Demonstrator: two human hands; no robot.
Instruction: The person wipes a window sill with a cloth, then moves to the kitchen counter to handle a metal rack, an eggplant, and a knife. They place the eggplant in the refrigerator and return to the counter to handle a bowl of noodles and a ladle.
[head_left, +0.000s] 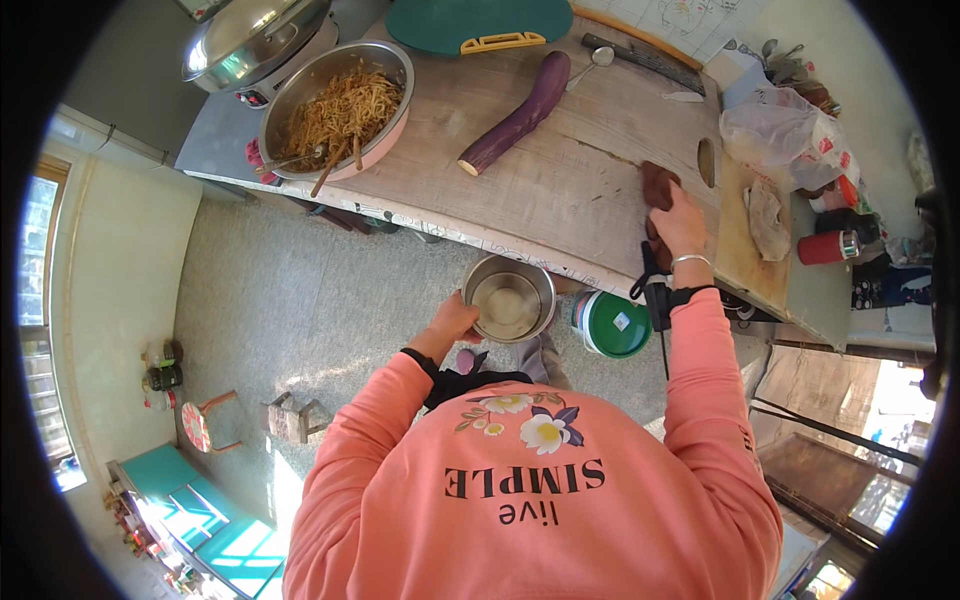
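Note:
My left hand (454, 316) grips the rim of a round stainless steel pot (508, 300), held below the counter's front edge. Its inside looks bare or holds a little clear liquid; I cannot tell which. On the right part of a large wooden board (577, 187), my right hand (681, 225) presses a brown cloth (660, 184) against the surface. A purple eggplant (521, 112) with one cut end lies across the board. Behind it rests a metal spoon (601, 57). Near the back edge lies a dark, long-bladed knife (649, 64).
A metal bowl (401, 124) of shredded food with utensils stands at the board's left. Behind are a lidded steel pan (255, 37) and a green board (480, 22). Plastic bags (787, 135) and a red thermos (825, 247) sit right. A green-lidded bucket (616, 324) stands below the counter.

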